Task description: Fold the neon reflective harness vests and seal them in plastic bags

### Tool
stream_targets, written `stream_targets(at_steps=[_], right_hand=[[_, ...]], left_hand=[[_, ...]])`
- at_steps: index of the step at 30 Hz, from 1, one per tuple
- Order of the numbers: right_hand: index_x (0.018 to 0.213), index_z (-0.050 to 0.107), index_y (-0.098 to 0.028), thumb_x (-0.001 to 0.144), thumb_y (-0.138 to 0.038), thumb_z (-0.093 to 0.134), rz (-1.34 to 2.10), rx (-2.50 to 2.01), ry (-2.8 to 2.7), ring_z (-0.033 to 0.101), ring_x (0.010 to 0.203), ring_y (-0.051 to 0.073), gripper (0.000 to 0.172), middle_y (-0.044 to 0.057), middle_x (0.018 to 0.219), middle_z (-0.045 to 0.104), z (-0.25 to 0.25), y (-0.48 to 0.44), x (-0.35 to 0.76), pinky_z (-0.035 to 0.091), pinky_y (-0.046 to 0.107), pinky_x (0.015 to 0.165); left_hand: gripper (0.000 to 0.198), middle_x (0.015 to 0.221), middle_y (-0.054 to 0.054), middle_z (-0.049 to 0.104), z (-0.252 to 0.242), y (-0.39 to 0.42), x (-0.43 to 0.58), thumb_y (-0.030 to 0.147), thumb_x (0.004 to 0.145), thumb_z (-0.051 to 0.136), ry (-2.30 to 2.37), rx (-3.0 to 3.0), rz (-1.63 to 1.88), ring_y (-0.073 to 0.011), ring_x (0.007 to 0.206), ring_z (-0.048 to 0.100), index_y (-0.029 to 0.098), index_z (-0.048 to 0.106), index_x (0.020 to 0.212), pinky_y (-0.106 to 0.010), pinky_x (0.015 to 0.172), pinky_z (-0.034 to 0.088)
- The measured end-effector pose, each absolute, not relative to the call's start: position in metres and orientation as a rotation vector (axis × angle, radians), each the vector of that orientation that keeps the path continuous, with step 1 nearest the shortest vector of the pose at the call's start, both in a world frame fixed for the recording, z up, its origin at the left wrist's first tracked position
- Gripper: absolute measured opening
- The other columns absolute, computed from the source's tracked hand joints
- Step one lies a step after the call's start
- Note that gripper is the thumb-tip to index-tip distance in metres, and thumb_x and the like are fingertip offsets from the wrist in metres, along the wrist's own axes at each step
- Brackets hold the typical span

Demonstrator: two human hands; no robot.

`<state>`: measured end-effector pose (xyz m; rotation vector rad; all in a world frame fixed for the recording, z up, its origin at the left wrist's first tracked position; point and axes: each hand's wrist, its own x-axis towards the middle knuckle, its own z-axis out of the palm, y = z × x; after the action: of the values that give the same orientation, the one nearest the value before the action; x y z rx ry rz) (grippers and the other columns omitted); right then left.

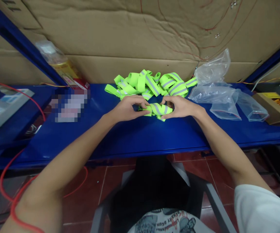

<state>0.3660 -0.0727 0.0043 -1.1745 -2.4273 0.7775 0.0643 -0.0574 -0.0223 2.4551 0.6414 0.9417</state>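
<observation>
Between my two hands is a bunched neon-yellow reflective strap (157,109) with grey stripes, just above the blue shelf. My left hand (129,109) pinches its left end between thumb and fingers. On the other side my right hand (180,107) grips the right end, thumb below and fingers above. Right behind them lies a loose heap of similar reflective straps (152,83), looped and overlapping. How the held strap is folded inside my fingers is partly hidden.
Several clear plastic bags (224,94) lie to the right, near an open cardboard box (276,108). A plastic bottle (54,58) stands back left. Cardboard (120,35) lines the back of the blue shelf (140,139). A red hose (11,200) hangs at lower left.
</observation>
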Motion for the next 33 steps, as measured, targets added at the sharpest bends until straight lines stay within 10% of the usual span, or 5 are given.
stream_targets(at_steps=[9, 17, 25, 33], right_hand=[[0.130, 0.077, -0.020, 0.066, -0.070, 0.095, 0.893, -1.341, -2.261, 0.048, 0.071, 0.018, 0.083, -0.002, 0.075, 0.058, 0.004, -0.064, 0.371, 0.037, 0.033, 0.065], [0.097, 0.067, -0.024, 0.067, -0.057, 0.099, 1.020, -1.234, -2.379, 0.051, 0.075, 0.017, 0.055, -0.003, 0.086, 0.061, -0.004, -0.064, 0.371, 0.037, 0.030, 0.066], [0.099, 0.055, -0.024, 0.059, -0.052, 0.100, 0.936, -1.113, -2.276, 0.055, 0.092, 0.023, 0.066, 0.000, 0.097, 0.059, -0.003, -0.071, 0.357, 0.043, 0.034, 0.079], [0.103, 0.057, -0.024, 0.061, -0.042, 0.096, 0.839, -0.969, -2.126, 0.060, 0.102, 0.027, 0.060, 0.002, 0.108, 0.064, -0.014, -0.066, 0.348, 0.048, 0.042, 0.096]], left_hand=[[0.046, 0.105, -0.005, 0.076, -0.029, -0.055, 0.064, 0.046, 0.087, 0.087, 0.739, 2.675, 0.786, -0.0234, 0.096, 0.070, 0.029, 0.080, 0.129, -0.037, 0.085, 0.054], [0.022, 0.142, -0.010, 0.073, -0.036, -0.053, 0.069, 0.047, 0.091, 0.087, 0.626, 2.441, 0.945, -0.0281, 0.129, 0.069, 0.031, 0.090, 0.106, -0.045, 0.108, 0.058], [0.064, 0.113, -0.008, 0.082, -0.041, -0.052, 0.071, 0.047, 0.069, 0.101, 0.737, 2.139, 0.936, -0.0236, 0.103, 0.077, 0.021, 0.077, 0.123, -0.035, 0.089, 0.064], [0.053, 0.101, -0.006, 0.084, -0.038, -0.051, 0.072, 0.050, 0.067, 0.100, 0.919, 2.111, 1.000, -0.0220, 0.088, 0.076, 0.019, 0.084, 0.107, -0.033, 0.079, 0.062]])
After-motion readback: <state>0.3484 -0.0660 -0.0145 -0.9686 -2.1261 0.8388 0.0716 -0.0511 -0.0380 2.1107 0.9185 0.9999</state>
